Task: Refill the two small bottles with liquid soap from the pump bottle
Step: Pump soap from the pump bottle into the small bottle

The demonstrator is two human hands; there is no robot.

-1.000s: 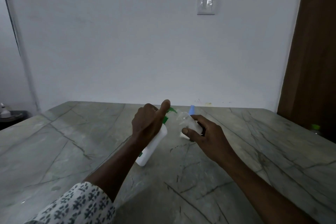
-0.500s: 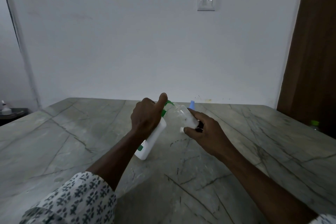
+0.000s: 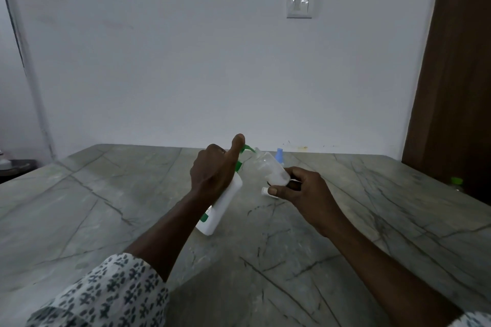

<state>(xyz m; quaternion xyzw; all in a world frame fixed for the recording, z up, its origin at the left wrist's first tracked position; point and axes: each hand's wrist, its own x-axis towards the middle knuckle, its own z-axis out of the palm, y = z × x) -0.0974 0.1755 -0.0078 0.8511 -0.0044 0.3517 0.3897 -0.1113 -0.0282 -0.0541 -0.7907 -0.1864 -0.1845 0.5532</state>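
Left hand (image 3: 212, 175) is gripping the pump bottle (image 3: 224, 206): fingers curled round its upper body, thumb lying along the green pump head (image 3: 245, 150). The pump bottle is leaning rightward, its base corner appearing to rest on the surface (image 3: 106, 207). Right hand (image 3: 305, 194) is pinching a clear bottle (image 3: 271, 170) just right of the pump bottle, tilting it so its open mouth is meeting the spout tip. A white cap (image 3: 265, 190) is showing at the right thumb tip; cannot tell whether it is held. A blue-topped bottle (image 3: 279, 154) is standing behind and right of the pump bottle, mostly hidden. A green-capped item (image 3: 456, 181) is sitting far right of the pump bottle, past the surface edge.
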